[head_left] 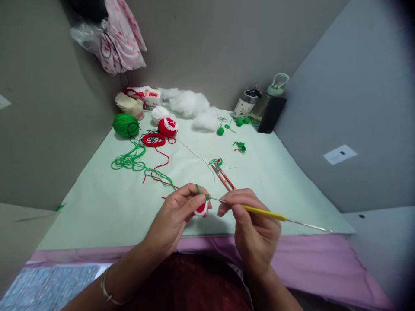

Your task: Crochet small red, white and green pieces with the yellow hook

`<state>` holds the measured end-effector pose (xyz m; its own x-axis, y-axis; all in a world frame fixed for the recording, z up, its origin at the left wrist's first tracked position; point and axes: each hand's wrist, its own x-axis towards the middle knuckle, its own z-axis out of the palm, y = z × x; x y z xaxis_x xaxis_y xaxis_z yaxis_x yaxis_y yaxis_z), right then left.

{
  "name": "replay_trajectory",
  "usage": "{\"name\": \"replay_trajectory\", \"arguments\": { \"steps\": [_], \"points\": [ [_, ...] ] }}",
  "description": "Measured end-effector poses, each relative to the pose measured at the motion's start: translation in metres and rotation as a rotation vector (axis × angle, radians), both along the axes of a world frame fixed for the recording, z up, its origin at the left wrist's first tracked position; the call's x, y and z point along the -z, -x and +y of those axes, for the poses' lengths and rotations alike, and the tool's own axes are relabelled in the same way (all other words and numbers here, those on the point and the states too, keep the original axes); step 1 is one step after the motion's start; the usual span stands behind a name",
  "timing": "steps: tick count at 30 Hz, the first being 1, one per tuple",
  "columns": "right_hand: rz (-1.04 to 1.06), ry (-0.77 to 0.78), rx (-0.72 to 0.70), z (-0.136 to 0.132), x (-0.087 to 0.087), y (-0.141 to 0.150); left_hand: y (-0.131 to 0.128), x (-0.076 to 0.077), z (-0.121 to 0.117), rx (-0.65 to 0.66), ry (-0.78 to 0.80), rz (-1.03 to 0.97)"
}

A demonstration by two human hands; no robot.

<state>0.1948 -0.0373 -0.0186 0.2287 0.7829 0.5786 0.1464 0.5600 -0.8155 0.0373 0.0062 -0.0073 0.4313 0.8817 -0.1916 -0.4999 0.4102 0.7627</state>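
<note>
My left hand [181, 211] pinches a small crocheted piece [201, 209], red in the middle with a white edge and green at its top. Between thumb and finger of my right hand [254, 229] is a crochet hook with a yellow handle [264, 212], held like a pen. The hook's thin metal tip meets the green stitches; whether it passes through a loop is too small to tell. Green yarn [162, 178] trails across the table toward my left hand. Orange-handled thread snips [223, 177] lie just beyond my hands.
Green [125, 125], white [160, 114] and red-and-white [167, 126] yarn balls sit at the back left. White stuffing [189, 103] lies along the rear wall. A phone [272, 114] leans against a bottle [276, 88] at the back right, near small green crocheted pieces [240, 147].
</note>
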Motion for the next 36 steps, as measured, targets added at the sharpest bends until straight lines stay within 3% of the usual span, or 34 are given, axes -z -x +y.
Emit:
{"name": "replay_trajectory", "arguments": {
  "steps": [10,18,22,26,31,33,36],
  "points": [
    [-0.209,-0.005,0.034,-0.007,-0.007,0.000,-0.001,0.007,-0.001,-0.076,-0.136,0.102],
    [0.185,0.090,-0.084,0.005,0.007,0.006,-0.001,0.007,-0.003,0.037,-0.104,0.088],
    [0.209,0.104,-0.120,0.006,0.010,0.005,-0.002,0.005,-0.003,0.001,-0.058,0.048],
    [0.017,0.066,0.014,0.000,0.008,0.005,-0.003,0.005,-0.004,-0.064,-0.107,0.082],
    [-0.315,-0.131,0.283,-0.006,0.015,0.013,-0.005,0.007,-0.008,-0.096,-0.161,0.109],
    [-0.302,-0.184,0.294,-0.005,0.017,0.016,-0.006,0.006,-0.009,-0.061,-0.147,0.076],
    [-0.177,-0.150,0.185,-0.001,0.013,0.018,-0.007,0.004,-0.009,-0.010,-0.111,0.020]
  ]
}}
